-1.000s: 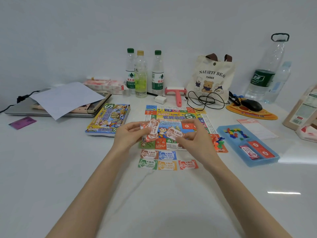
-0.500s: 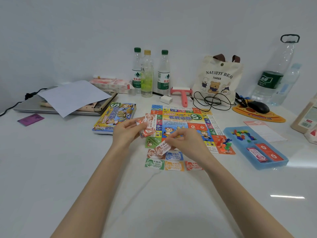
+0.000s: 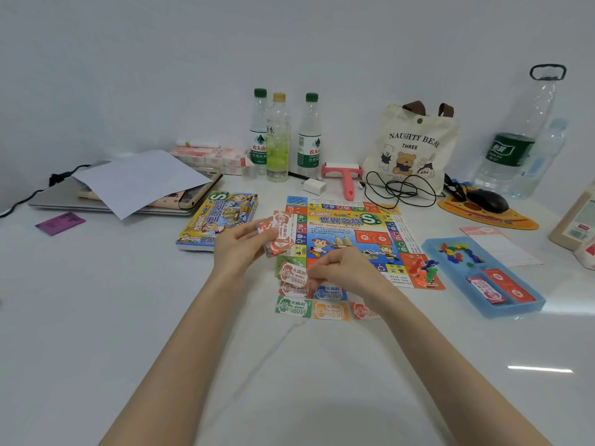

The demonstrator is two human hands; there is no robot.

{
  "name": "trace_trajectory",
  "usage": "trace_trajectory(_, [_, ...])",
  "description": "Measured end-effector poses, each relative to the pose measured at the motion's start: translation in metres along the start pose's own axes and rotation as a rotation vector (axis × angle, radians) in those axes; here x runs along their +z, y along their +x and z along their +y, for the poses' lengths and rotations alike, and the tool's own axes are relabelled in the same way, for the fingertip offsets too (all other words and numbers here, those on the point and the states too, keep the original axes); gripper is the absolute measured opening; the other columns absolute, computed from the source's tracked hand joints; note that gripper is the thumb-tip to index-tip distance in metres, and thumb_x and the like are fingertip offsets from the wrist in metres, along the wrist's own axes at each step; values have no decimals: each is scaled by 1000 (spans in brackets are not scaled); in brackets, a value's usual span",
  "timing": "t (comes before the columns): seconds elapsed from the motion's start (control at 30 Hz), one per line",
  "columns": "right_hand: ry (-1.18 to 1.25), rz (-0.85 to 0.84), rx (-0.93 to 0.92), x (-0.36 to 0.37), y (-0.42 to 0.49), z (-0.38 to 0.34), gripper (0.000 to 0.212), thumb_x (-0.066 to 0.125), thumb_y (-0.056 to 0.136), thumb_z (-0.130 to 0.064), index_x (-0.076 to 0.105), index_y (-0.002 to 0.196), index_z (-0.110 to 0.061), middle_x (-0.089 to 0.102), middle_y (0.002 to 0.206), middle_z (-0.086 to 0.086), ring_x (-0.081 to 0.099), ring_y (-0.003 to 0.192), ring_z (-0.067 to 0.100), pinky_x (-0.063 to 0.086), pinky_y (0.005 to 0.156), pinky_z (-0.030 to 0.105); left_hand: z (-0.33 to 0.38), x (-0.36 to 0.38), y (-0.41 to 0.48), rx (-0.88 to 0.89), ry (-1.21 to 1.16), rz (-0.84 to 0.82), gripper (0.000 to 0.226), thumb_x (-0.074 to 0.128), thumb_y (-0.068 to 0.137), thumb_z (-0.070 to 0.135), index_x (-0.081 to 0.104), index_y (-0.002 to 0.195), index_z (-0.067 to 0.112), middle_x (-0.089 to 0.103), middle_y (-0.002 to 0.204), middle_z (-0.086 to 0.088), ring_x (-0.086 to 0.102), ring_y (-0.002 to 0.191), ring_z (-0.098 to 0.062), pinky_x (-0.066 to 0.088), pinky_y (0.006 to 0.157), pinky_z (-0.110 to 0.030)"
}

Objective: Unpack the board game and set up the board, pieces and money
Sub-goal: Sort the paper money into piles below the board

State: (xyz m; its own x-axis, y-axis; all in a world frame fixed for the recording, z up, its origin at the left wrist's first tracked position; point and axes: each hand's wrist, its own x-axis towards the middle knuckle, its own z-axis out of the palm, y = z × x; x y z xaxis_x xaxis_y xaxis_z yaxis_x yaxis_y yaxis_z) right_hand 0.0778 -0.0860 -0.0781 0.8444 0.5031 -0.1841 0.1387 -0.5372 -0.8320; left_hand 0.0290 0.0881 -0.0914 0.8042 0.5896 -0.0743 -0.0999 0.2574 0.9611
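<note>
The colourful game board (image 3: pixel 349 231) lies unfolded on the white table. In front of it lie rows of play money (image 3: pixel 328 309): brown, blue, green, orange and red notes. My left hand (image 3: pixel 240 247) grips a small stack of brown notes (image 3: pixel 279 235) above the board's left edge. My right hand (image 3: pixel 343 268) pinches a single brown note (image 3: pixel 293 274) just over the brown pile at the row's left end. The game box lid (image 3: pixel 217 220) lies left of the board. A blue tray (image 3: pixel 483 276) to the right holds coloured pieces and red card packs.
Three bottles (image 3: pixel 280 136) stand behind the board, with a pink roller (image 3: pixel 344 177), a charger and a cable. A bear tote bag (image 3: pixel 410 149), mouse and large bottles are at back right. A laptop with a paper sheet (image 3: pixel 138 178) sits at back left.
My right hand has taken one brown note from the stack and carried it down and left to the brown pile. The left hand with the stack stayed almost still.
</note>
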Motion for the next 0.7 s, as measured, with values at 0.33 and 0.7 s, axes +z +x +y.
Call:
trace_trajectory(0.33, [-236,-138,73,-10,10,-6,27,66,88,-19,67,61,-24,62,76,-16,61,101,11,44,91,30,0,0,0,-11,6,-5,21,75,78,2,69,94,12,74,92,-8,72,74,-14,59,68,-23])
trace_trajectory(0.7, [-404,-69,-2,-1,21,2,20,66,85,-25,76,91,-9,72,105,2,65,86,18,54,82,36,0,2,-2,-1,1,-27,19,75,78,2,69,91,14,74,89,-6,72,70,-12,58,63,-21])
